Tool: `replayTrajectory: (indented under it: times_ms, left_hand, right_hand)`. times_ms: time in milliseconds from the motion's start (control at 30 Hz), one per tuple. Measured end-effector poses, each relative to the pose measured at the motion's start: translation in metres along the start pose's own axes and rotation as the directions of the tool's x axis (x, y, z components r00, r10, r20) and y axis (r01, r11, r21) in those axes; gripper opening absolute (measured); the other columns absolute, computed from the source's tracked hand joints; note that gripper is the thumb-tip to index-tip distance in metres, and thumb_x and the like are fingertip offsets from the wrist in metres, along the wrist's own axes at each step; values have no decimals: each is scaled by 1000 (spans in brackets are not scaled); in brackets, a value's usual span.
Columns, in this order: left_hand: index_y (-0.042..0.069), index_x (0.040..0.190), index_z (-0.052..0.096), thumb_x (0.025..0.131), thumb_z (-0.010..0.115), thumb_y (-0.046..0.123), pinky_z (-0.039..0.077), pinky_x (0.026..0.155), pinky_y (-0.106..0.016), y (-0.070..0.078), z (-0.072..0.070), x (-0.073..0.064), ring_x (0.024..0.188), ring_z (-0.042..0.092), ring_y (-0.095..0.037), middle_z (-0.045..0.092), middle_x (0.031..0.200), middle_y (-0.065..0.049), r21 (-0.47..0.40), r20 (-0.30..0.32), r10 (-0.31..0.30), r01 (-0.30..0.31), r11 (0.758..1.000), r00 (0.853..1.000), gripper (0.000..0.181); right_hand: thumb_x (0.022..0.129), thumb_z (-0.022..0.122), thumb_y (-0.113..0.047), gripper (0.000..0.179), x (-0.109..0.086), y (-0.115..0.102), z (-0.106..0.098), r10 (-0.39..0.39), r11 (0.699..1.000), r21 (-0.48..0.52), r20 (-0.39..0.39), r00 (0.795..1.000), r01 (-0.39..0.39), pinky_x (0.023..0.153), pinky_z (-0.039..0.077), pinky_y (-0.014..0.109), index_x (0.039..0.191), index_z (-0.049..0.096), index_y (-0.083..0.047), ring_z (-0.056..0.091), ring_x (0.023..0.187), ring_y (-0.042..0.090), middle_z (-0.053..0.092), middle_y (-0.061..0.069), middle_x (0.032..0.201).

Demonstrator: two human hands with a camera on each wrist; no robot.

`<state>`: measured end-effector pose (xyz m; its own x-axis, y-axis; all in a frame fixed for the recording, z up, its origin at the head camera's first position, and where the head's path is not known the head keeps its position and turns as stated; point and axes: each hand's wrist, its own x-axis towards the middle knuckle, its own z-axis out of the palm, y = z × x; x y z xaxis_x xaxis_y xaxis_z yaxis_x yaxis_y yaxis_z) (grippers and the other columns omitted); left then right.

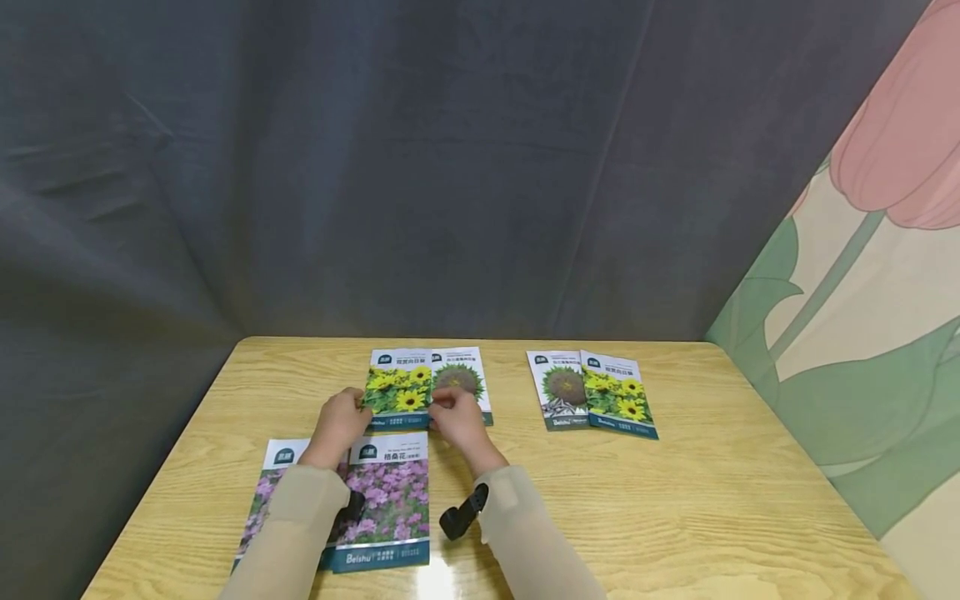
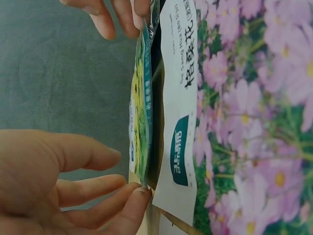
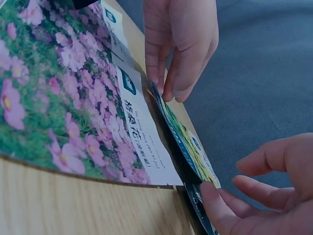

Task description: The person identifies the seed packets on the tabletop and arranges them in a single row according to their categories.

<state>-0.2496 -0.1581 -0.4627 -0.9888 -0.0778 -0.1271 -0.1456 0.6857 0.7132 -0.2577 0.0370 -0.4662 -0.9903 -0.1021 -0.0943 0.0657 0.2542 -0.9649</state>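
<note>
A yellow-flowered seed packet [image 1: 398, 387] lies towards the back left of the table, beside a seed packet with a large brown sunflower head [image 1: 459, 382]. My left hand [image 1: 343, 421] pinches the yellow packet at its near left corner. At its near right corner, my right hand [image 1: 457, 417] holds the edge with thumb and fingertips, partly covering the sunflower-head packet. The left wrist view shows the thumb at the corner of the yellow packet [image 2: 141, 112] and other fingers spread behind. In the right wrist view, the yellow packet [image 3: 178, 132] spans both hands.
Two pink-flowered seed packets, one on the left [image 1: 262, 492] and one nearer the middle [image 1: 386, 500], lie under and beside my left forearm. At the back right, another sunflower-head packet [image 1: 562, 387] sits beside another yellow-flowered packet [image 1: 618, 396]. A dark curtain [image 1: 480, 167] hangs behind the table.
</note>
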Motion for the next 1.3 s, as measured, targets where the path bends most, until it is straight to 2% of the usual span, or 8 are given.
replayTrajectory:
  times_ms: [200, 333, 467, 733, 933, 1200, 1300]
  left_hand:
    - [-15, 140, 47, 97, 51, -2, 56, 82, -45, 2, -2, -2, 113, 60, -43, 56, 130, -33, -26, -46, -17, 16, 1000, 999, 45]
    - [-15, 137, 50, 95, 51, -5, 56, 87, -46, 3, -2, -4, 115, 60, -43, 59, 127, -32, -46, -77, -15, 11, 999, 997, 43]
    - [-15, 135, 52, 94, 52, -7, 55, 93, -49, 1, -2, -6, 116, 59, -44, 61, 126, -31, -83, -96, -1, -7, 997, 995, 42]
    - [-12, 136, 53, 94, 53, -4, 54, 92, -50, 2, -2, -16, 117, 60, -43, 63, 125, -28, -174, -103, 18, -36, 984, 995, 43]
    - [-11, 138, 53, 95, 53, -2, 55, 91, -50, 6, 1, -24, 118, 60, -44, 63, 124, -27, -227, -92, 46, -66, 972, 995, 44]
    - [-9, 136, 56, 93, 54, -4, 56, 74, -37, 14, 4, -36, 114, 63, -43, 65, 121, -25, -267, -88, 66, -88, 960, 994, 43]
    - [-8, 135, 57, 95, 55, -2, 55, 69, -36, 17, 4, -42, 102, 67, -39, 64, 119, -25, -284, -89, 79, -101, 954, 993, 40]
  right_hand:
    - [94, 60, 5, 33, 3, 4, -3, -14, 999, 46, 9, 1000, 14, 83, 61, 37, 126, 60, 12, 68, 95, 31, 65, 24, 111]
    - [92, 63, 7, 35, 5, 5, -5, -1, 998, 69, 11, 1000, 0, 82, 61, 37, 127, 60, 13, 68, 101, 34, 65, 26, 117]
    - [91, 65, 7, 38, 5, 6, -8, 14, 997, 80, 10, 1000, -14, 80, 60, 36, 129, 60, 10, 67, 102, 31, 66, 23, 119]
    - [88, 63, 11, 40, -3, 5, -16, -14, 992, 124, 6, 1000, 13, 71, 59, 36, 128, 60, 12, 59, 77, 15, 63, 21, 108]
    - [89, 64, 11, 39, -7, 6, -25, 21, 987, 158, 3, 1000, -22, 64, 55, 24, 128, 59, 11, 56, 71, 11, 59, 13, 99]
    - [91, 64, 8, 40, -16, 6, -42, 17, 985, 169, 36, 999, -23, 63, 56, 26, 130, 58, 8, 57, 67, 12, 57, 6, 89]
    - [91, 65, 6, 37, -20, 6, -50, 3, 991, 134, 42, 999, -9, 66, 59, 32, 128, 60, 7, 60, 69, 16, 59, 9, 90]
